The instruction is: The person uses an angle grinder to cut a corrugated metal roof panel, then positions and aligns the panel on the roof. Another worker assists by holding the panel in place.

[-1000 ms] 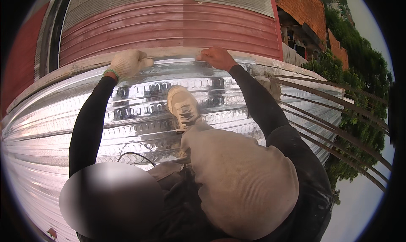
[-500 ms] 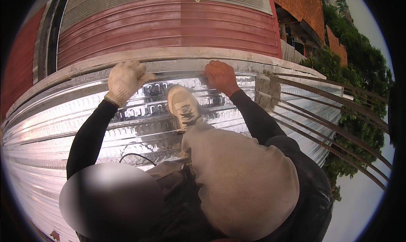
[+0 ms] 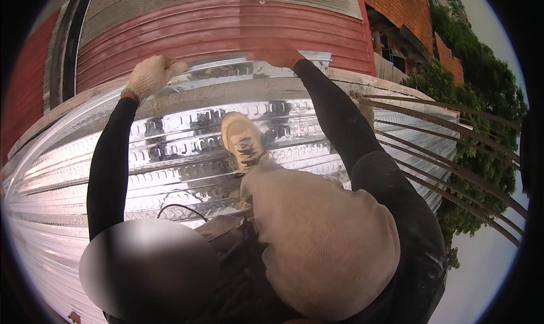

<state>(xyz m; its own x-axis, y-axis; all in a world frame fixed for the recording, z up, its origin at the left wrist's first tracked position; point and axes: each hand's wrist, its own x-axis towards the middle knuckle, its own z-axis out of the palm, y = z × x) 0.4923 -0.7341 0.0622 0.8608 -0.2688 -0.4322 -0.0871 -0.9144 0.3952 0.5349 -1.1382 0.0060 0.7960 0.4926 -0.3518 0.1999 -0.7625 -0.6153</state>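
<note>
My left hand (image 3: 152, 76), in a pale knit work glove, is closed on the edge of a shiny ribbed metal decking strip (image 3: 226, 70). The strip is lifted over the concrete ledge (image 3: 241, 90), and its left part bends down toward the decking. On the strip's upper edge, toward its right end, is my right hand (image 3: 276, 55). Motion smears it, but it seems to grip the strip along with the left hand. Below both hands, my light lace-up shoe (image 3: 242, 141) stands on the silvery ribbed metal decking (image 3: 187, 148).
Several rusty reinforcing bars (image 3: 447, 141) stick out at the right beside the concrete ledge. Beyond the ledge lie red corrugated roofing (image 3: 170, 46), an orange tiled roof (image 3: 405, 9) and trees (image 3: 481, 86). A thin dark cable (image 3: 184, 206) loops near my lap.
Both hands have moved up and away from me, carrying the metal strip off the decking and over the ledge. The left hand also shifted left. My foot stays in place.
</note>
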